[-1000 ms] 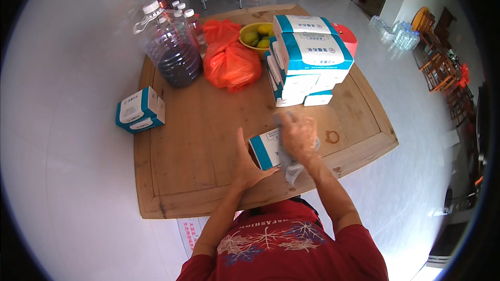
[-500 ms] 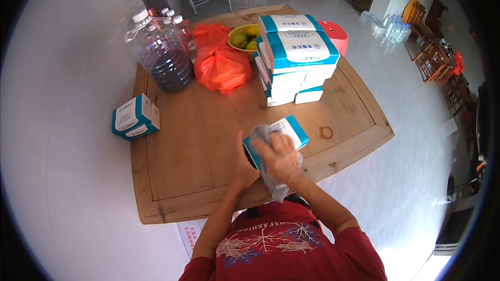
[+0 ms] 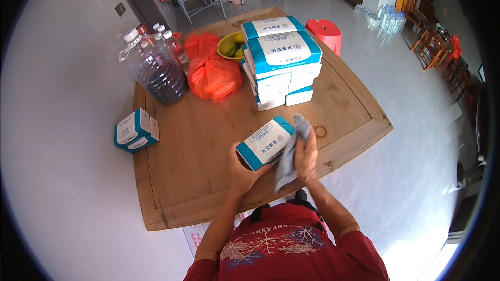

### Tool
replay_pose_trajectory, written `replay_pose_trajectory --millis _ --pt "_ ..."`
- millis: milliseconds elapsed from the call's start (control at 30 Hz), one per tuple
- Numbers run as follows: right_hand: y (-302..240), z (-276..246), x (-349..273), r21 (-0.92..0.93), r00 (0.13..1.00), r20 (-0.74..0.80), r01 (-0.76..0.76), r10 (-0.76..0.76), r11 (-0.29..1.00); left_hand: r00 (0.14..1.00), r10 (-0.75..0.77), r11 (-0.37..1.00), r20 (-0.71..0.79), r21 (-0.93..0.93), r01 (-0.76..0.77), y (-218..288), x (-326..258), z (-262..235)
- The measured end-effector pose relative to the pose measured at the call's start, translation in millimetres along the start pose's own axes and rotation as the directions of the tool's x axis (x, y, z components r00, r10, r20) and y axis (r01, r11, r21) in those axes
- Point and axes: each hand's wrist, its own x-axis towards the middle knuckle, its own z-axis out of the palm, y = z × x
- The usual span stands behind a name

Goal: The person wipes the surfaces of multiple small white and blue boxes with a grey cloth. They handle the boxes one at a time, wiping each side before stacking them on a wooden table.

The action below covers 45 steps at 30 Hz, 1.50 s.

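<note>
A teal-and-white tissue box (image 3: 264,142) is tilted above the near part of the wooden table (image 3: 192,177). My left hand (image 3: 244,174) grips its lower left end, thumb along the near side. In my right hand (image 3: 306,157) is a grey cloth (image 3: 288,169), held against or close beside the box's right side; exact contact is hard to make out. The cloth's lower end hangs toward the table edge. Beyond the box rises a stack of similar tissue boxes (image 3: 284,54).
More boxes (image 3: 136,130) sit at the table's left edge. Toward the back left are a large plastic jug of dark liquid (image 3: 159,75), clear bottles (image 3: 174,47), red plastic bags (image 3: 213,75) and a yellow bowl of fruit (image 3: 229,47). A red stool (image 3: 325,34) stands behind the stack.
My right hand and the cloth have moved from the box's top to its right side. The box's printed top now shows in full, and my left hand has a fuller grip on its end.
</note>
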Motion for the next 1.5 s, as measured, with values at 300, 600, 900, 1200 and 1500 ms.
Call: replay_pose_trajectory --millis 300,600,900,1200,1500 --pt "-31 11 -46 -0.136 0.735 0.381 0.645 -0.561 0.752 0.909 -0.41 0.795 -0.073 -0.518 0.317 -11 -22 1" --pt "-21 36 9 -0.235 0.869 0.262 0.48 -0.42 0.845 0.798 -0.601 0.705 -0.026 -0.488 0.515 -6 -14 -10" --pt "-45 27 -35 -0.011 0.623 0.484 0.706 -0.614 0.708 0.835 -0.532 0.549 0.137 -0.695 0.464 -10 -16 -14" --pt "-15 27 43 0.173 0.94 0.31 0.087 -0.139 0.981 0.84 -0.541 0.755 0.037 -0.419 0.505 12 -12 -16" --pt "-23 8 14 0.252 0.955 0.238 0.113 -0.175 0.961 0.895 -0.186 0.98 0.405 0.143 0.139 33 17 -29"
